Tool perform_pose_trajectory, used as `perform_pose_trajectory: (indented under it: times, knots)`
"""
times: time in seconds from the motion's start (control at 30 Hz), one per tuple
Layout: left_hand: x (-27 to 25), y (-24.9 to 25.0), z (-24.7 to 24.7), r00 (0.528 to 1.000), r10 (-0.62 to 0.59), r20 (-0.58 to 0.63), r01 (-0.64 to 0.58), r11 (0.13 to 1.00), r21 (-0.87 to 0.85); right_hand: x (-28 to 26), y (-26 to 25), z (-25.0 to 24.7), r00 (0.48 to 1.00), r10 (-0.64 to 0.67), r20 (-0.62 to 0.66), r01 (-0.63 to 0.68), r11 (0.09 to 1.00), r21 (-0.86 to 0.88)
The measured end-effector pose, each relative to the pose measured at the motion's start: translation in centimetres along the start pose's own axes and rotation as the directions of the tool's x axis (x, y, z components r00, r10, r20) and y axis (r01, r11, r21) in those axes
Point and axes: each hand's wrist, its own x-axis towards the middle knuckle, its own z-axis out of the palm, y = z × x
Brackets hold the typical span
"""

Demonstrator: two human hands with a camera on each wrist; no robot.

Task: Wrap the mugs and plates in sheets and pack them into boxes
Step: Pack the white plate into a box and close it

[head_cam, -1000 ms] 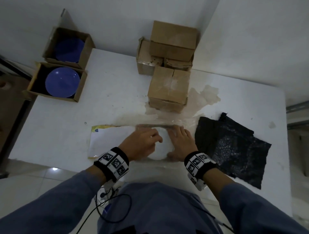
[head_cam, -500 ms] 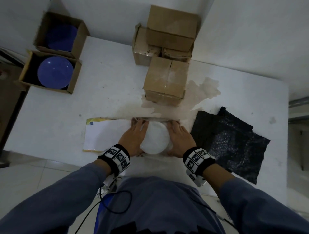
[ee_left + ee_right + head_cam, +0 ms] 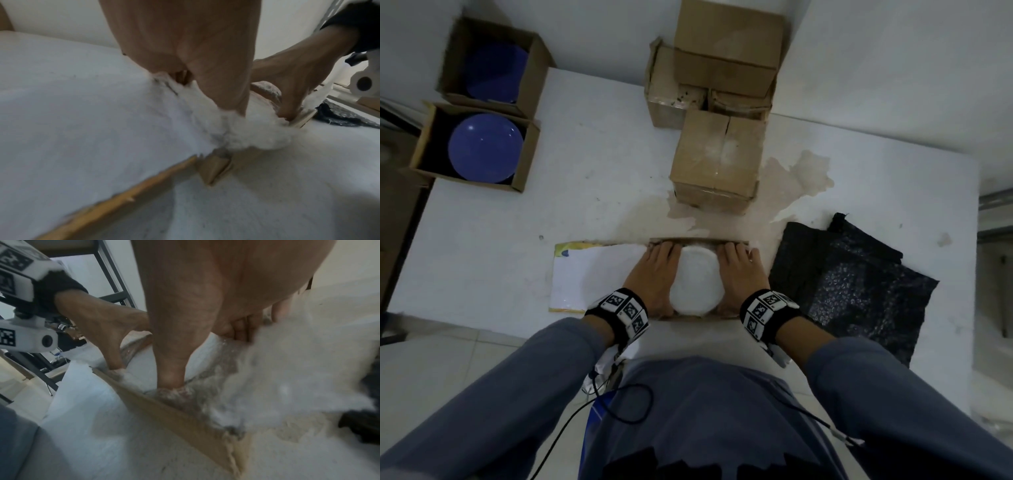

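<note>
Nearest to me, at the table's front edge, my left hand [image 3: 652, 274] and right hand [image 3: 743, 274] flank a white wrapped bundle [image 3: 697, 282] sitting in a shallow open box [image 3: 698, 241]. Both hands lie along its sides with fingers fairly straight and thumbs pressed down beside it, tucking fuzzy white sheet [image 3: 242, 129] into the gaps between bundle and cardboard wall. Whether the bundle holds a mug or a plate I cannot tell; the wrapping hides it entirely.

My judgement: this item is wrapped and seated, and only the tucking and closing of its box remain.

Just left of the box lies a flat white sheet with a yellow edge [image 3: 589, 277], apparently spare wrapping. To the right, a dark bubble-textured sheet [image 3: 859, 284] lies spread out, unused.

Further back, centre, a closed box [image 3: 717, 164] stands before a stack of boxes [image 3: 722, 65]; these look packed, though their contents are not visible.

Far left, two open boxes each hold a bare blue plate: the nearer [image 3: 484, 147], the farther [image 3: 494, 73]. Neither shows wrapping, so I count both as outstanding. No unwrapped mugs are in view.
</note>
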Motion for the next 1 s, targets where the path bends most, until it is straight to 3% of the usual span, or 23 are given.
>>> perform_pose_trajectory:
  times: [0.13, 0.27, 0.4, 0.7, 0.87, 1.0]
  knots:
    - [-0.6, -1.3, 0.0, 0.997, 0.077, -0.025, -0.078, 0.995, -0.06, -0.4, 0.3, 0.5, 0.995, -0.019, -0.1, 0.018, 1.0, -0.008]
    - [-0.3, -1.2, -0.3, 0.995, 0.1, -0.002, -0.1, 0.995, -0.021, -0.6, 1.0, 0.0, 0.999, -0.031, 0.019, 0.03, 0.998, 0.05]
    - [0.4, 0.0, -0.7, 0.999, 0.035, 0.017, -0.035, 0.999, 0.031, 0.0, 0.6, -0.5, 0.993, 0.015, 0.114, -0.018, 0.999, 0.028]
    - [0.5, 0.8, 0.5, 0.998, -0.066, -0.013, 0.067, 0.988, 0.137, 0.2, 0.0, -0.3, 0.996, 0.043, 0.081, -0.043, 0.999, -0.004]
    - [-0.3, -0.1, 1.3, 0.999, 0.02, -0.048, -0.019, 1.0, 0.022, -1.0, 0.4, 0.3, 1.0, 0.005, 0.009, -0.005, 0.998, 0.068]
    - [-1.0, -1.6, 1.3, 0.99, 0.132, -0.05, -0.133, 0.991, -0.019, -1.7, 0.8, 0.5, 0.998, -0.028, 0.058, 0.019, 0.987, 0.158]
